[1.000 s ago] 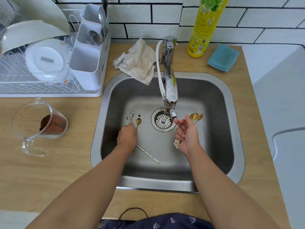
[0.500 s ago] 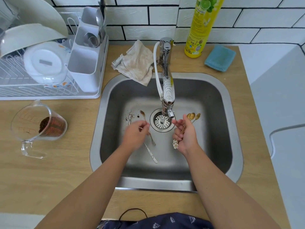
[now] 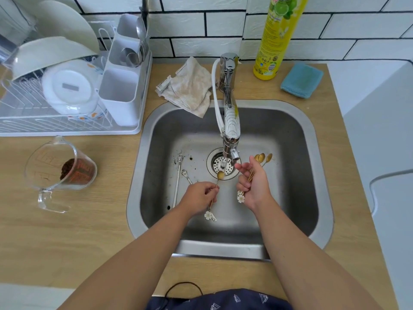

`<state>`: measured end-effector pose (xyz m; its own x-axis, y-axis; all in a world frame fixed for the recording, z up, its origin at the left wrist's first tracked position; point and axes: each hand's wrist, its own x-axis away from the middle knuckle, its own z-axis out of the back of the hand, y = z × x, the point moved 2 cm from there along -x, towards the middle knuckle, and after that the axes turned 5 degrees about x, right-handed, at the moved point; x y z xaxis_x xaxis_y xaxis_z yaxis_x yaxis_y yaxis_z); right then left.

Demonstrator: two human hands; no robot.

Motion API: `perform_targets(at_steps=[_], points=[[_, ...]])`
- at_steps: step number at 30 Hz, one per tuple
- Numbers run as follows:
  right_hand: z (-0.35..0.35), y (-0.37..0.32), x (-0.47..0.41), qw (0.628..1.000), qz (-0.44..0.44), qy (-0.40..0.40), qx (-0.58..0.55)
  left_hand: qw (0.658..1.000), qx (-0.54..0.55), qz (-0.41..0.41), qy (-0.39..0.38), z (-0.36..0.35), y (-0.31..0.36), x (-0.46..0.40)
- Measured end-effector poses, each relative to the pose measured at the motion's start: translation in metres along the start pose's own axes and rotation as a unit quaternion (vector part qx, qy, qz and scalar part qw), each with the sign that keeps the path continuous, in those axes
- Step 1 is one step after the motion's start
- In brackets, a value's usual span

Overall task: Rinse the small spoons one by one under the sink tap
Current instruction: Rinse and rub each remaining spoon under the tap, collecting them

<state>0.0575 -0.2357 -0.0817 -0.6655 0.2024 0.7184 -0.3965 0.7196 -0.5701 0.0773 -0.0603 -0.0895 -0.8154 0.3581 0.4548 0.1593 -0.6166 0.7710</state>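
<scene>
1. Left hand [image 3: 197,196], centre of frame: fingers pinched on the thin handle of one gold spoon [image 3: 220,175]; bowl held at the drain strainer [image 3: 223,164], directly below the tap spout [image 3: 231,139]; white flower end [image 3: 208,215] hanging below the hand.
2. Thin water stream seen falling from the spout onto the spoon bowl.
3. Right hand [image 3: 254,184], just right of the drain: fingers curled around a bundle of gold spoons [image 3: 262,157]; bowls fanned out above the hand toward upper right; flower ends [image 3: 240,196] protruding at lower left of the fist. Exact count in bundle not determinable.
4. Two silver spoons [image 3: 178,173] lying on the sink floor, left of the drain, near dark specks of residue.
5. Stainless sink [image 3: 321,175] set in a wooden countertop [image 3: 78,231], centre of frame.
6. Beige cloth [image 3: 190,88] draped over the sink's upper-left rim, beside the tap base.
7. Yellow dish soap bottle [image 3: 277,36] standing upright at upper right against the tiled wall; blue sponge cloth [image 3: 301,80] just right of it.
8. White dish rack [image 3: 67,97] at upper left, loaded with bowls and plates; cutlery caddy [image 3: 120,86] at its right end holding metal utensils.
9. Glass measuring jug [image 3: 60,168] lying tilted on the countertop at middle left, brown granules inside.
</scene>
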Motion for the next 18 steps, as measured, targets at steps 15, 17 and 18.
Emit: perform_targets(at_steps=[15,17,18], points=[[-0.0004,0.0011,-0.0017,1.0,0.003,0.002,0.013,0.998,0.054,0.009,-0.015,-0.0044,-0.0015,-0.0023],[-0.0007,0.0015,-0.0018,1.0,0.007,0.005,0.024,0.998,0.062,0.004,-0.014,-0.0045,-0.0018,-0.0022],[-0.0007,0.0015,-0.0017,0.999,0.01,0.008,0.031,0.998,0.066,0.001,-0.013,-0.0046,-0.0019,-0.0023]])
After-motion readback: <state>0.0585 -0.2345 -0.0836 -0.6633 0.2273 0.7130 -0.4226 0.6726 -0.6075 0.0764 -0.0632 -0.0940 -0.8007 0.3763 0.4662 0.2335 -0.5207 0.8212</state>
